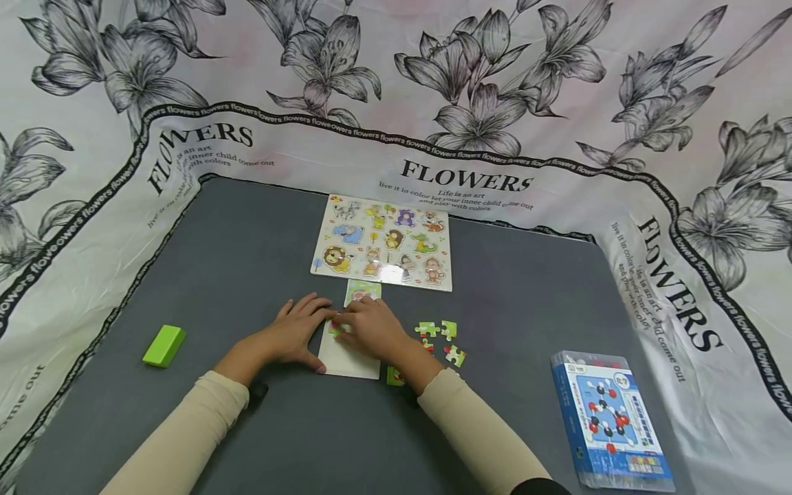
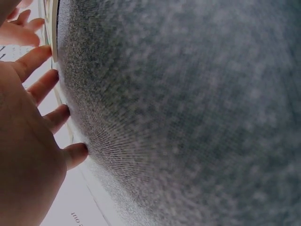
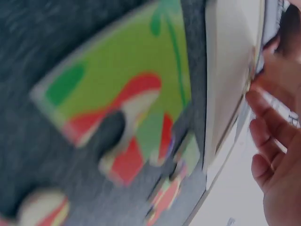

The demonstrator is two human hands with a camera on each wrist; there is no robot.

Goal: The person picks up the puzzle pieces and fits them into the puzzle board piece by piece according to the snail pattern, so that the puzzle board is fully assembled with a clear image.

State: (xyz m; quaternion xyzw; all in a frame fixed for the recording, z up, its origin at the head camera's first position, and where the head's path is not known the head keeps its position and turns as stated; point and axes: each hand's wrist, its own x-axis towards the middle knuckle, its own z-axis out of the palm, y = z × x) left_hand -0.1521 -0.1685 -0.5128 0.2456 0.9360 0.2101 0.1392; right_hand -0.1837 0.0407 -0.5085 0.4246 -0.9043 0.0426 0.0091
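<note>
A pale puzzle board (image 1: 351, 361) lies on the table with a green and pink puzzle piece (image 1: 337, 328) at its upper left. My left hand (image 1: 300, 335) rests along the board's left side, fingers spread, its thumb touching the lower left edge. In the left wrist view its fingers (image 2: 43, 87) look fairly straight. My right hand (image 1: 372, 331) reaches over the board and pinches the puzzle piece, partly hiding it. To the right lie several loose puzzle pieces (image 1: 427, 329); one large green piece (image 3: 141, 94) shows up close in the right wrist view.
A small picture card (image 1: 364, 289) lies beyond the hands, beside an animal picture board (image 1: 381, 240). A green block (image 1: 163, 346) sits at left. At right is a blue-and-clear molecule-model box (image 1: 612, 423). Flower-printed cloth (image 1: 322, 148) borders the grey table (image 1: 495, 275).
</note>
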